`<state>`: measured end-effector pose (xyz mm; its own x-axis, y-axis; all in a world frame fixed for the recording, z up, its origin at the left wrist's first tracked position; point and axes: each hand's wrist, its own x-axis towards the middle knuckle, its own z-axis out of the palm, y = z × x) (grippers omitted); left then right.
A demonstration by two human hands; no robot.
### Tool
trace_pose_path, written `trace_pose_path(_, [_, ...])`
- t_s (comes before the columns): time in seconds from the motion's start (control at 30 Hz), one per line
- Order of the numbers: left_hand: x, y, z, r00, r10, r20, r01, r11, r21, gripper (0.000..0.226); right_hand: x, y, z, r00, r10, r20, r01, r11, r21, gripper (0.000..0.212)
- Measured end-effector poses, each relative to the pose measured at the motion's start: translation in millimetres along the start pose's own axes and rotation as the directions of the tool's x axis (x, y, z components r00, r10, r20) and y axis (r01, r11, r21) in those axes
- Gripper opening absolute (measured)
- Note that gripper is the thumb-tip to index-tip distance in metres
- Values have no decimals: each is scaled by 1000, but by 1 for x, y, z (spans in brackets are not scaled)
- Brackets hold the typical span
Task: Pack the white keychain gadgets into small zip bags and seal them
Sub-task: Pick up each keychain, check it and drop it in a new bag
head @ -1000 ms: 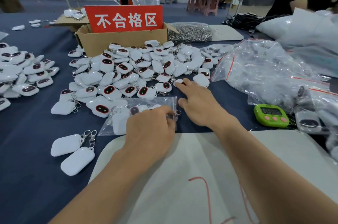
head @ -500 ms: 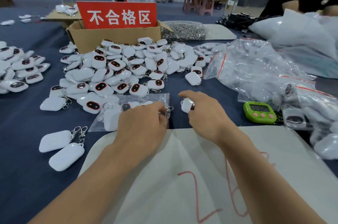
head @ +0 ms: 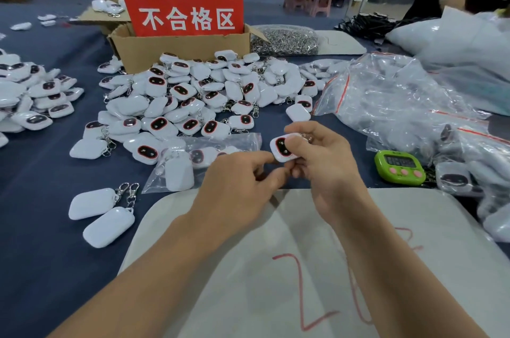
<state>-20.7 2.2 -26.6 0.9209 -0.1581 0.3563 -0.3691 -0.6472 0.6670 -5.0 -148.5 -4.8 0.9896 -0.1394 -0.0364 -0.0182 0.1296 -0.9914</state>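
Fingers of the right hand are curled and, with the thumb, clamped on one white keychain gadget. Its dark oval face is turned up toward the viewer; its clip is hidden behind the fingers. The gadget is held off the table, just right of the zip bag, probably so that it can be checked and lined up with the bag's mouth.

The forefinger of the left hand is stretched toward the gadget's near-left corner, touching it or nearly so. The other fingers are curled under. Whether the bag's edge is pinched beneath them cannot be told. The hand is laid over the bag's near-right corner, likely so that the opening is held within reach.

The bag lies flat on the blue table cover, with gadgets already seen inside; it is judged not yet sealed.

Farther out:
- A loose gadget pile is heaped just beyond the bag, as stock to hand.
- A cardboard box with a red sign is set behind the pile, presumably for rejects.
- A heap of clear bags is banked at the right, with a green timer at its near edge.
- Two face-down gadgets lie apart at the near left.
- A white board is laid nearest, under the forearms.
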Motion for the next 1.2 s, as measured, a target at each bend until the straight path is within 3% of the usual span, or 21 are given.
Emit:
trace_pose_path(0.07, [0, 1, -1, 999, -54, -7, 53, 989, -140, 28, 2, -2, -5, 994, 62, 91, -65, 997, 34, 20])
trace_pose_path(0.17, [3, 2, -2, 989, -148, -14, 127, 893, -431, 24, 4, -4, -11, 968, 115, 222, -135, 988, 78, 22])
trace_pose_path(0.27, [3, 4, -2, 985, -169, -19, 133, 835, -534, 24, 2, -5, -11, 959, 122, 254, -145, 987, 74, 15])
trace_pose_path(0.43, [2, 1, -1, 985, -173, -25, 142, 879, -454, 23, -1, -3, -8, 951, 142, 275, -117, 988, -106, 8])
trace_pose_path(0.57, [0, 2, 0, 991, -128, -42, 108, 942, -317, 24, 2, 0, -8, 935, 192, 298, -157, 978, -138, 10])
trace_pose_path(0.67, [0, 4, 1, 992, -66, 106, 86, 977, -194, 22, 6, -3, -13, 927, 236, 291, -235, 971, -41, 14])
trace_pose_path(0.77, [-6, 11, 8, 980, -1, 197, 15, 998, -68, 50, 11, -3, -18, 934, 269, 236, -309, 938, 154, 16])
trace_pose_path(0.8, [-8, 12, 9, 983, -1, 184, 15, 997, -74, 50, 12, -3, -18, 934, 269, 235, -312, 935, 167, 12])
trace_pose_path(0.93, [-4, 10, 6, 989, -104, 100, 126, 961, -246, 12, 12, 1, -14, 932, 253, 259, -274, 960, 50, 8])
trace_pose_path(1.1, [5, 11, -3, 970, -243, 15, 227, 882, -413, 42, 10, 3, -14, 896, 239, 376, -230, 971, -69, 17])
trace_pose_path(1.2, [6, 12, -4, 964, -265, -16, 230, 865, -446, 44, 10, 2, -15, 877, 241, 416, -244, 969, -47, 25])
